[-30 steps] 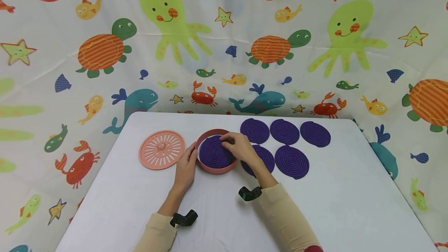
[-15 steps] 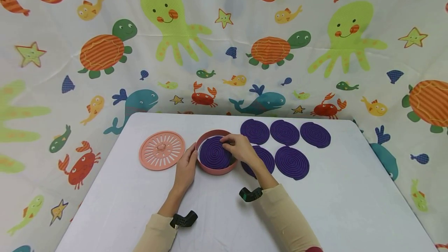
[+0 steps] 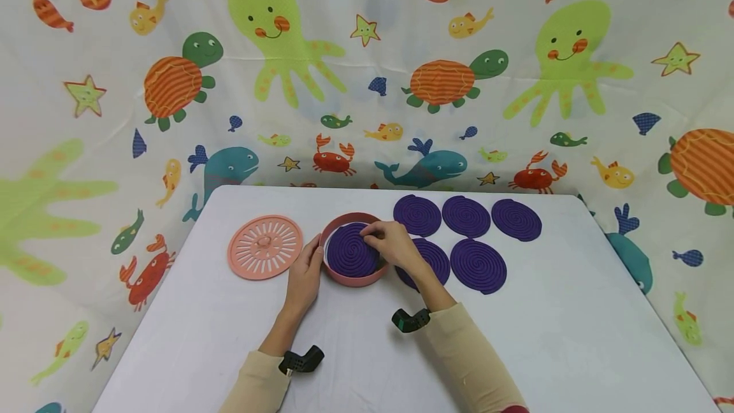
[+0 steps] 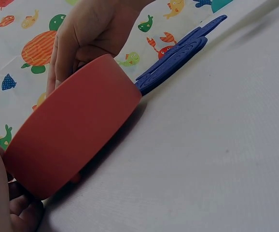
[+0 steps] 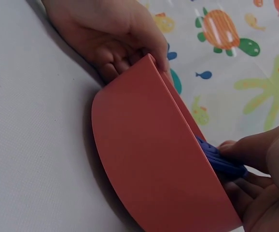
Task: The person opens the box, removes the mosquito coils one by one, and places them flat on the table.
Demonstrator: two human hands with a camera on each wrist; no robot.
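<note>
A round pink tin [image 3: 353,282] stands on the table, and a dark purple mosquito coil [image 3: 348,251] lies tilted within its rim. My left hand [image 3: 304,278] grips the tin's left side; in the right wrist view its thumb hooks over the rim and the fingers rest against the outer wall. With thumb and fingers my right hand [image 3: 395,247] pinches the coil's right edge, clearest in the right wrist view, where the coil edge [image 5: 221,162] shows above the tin wall [image 5: 154,150]. What lies under the coil is hidden.
Left of the tin lies a slotted pink lid [image 3: 243,260] with a small knob. Several more purple coils [image 3: 478,265] lie flat in two rows on the right, one partly behind my right hand and wrist. A patterned sea-animal cloth [image 3: 355,113] hangs behind the white table [image 3: 573,324].
Both hands, the tin and the coil keep the same places. The cloth at the far left has shifted to the right.
</note>
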